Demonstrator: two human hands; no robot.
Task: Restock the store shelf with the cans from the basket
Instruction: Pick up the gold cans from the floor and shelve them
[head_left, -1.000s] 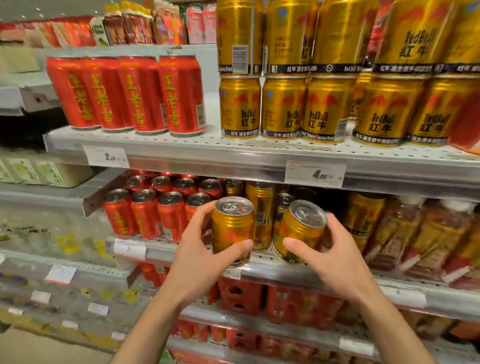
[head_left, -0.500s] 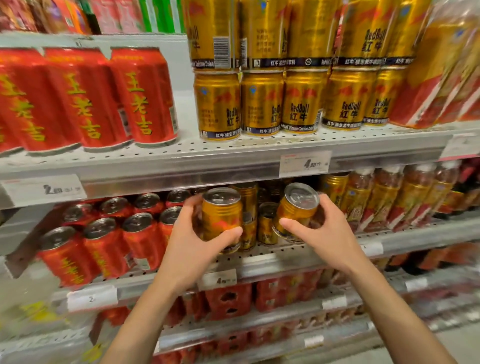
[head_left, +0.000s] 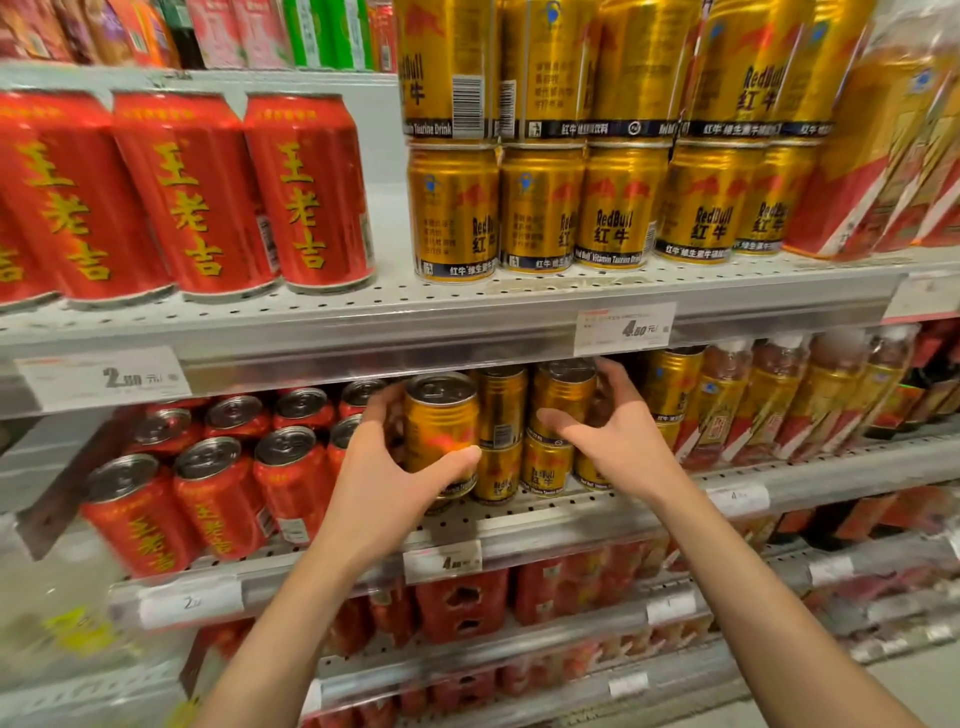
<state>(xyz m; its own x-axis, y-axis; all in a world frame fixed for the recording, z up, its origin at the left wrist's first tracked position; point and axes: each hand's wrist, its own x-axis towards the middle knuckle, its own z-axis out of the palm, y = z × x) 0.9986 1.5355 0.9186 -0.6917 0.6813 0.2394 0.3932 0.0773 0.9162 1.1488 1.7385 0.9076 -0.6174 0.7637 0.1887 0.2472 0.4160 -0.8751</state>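
Observation:
My left hand (head_left: 387, 483) grips a gold Red Bull can (head_left: 440, 426), upright, near the front of the perforated grey shelf (head_left: 561, 512); whether its base touches is hidden. My right hand (head_left: 615, 436) holds a second gold can (head_left: 562, 400) deeper in the shelf, on top of a lower gold can (head_left: 546, 467). More gold cans (head_left: 501, 410) stand stacked between the two held cans. The basket is out of view.
Red herbal tea cans (head_left: 208, 493) fill the same shelf to the left. Bottled drinks (head_left: 769, 395) stand to the right. The shelf above (head_left: 467, 312) carries red cans and stacked gold cans, close over my hands. Red multipacks (head_left: 462, 603) sit on the shelves below.
Both hands have carried their cans further in under the upper shelf. The right can now sits upright above a lower can instead of tilted in front.

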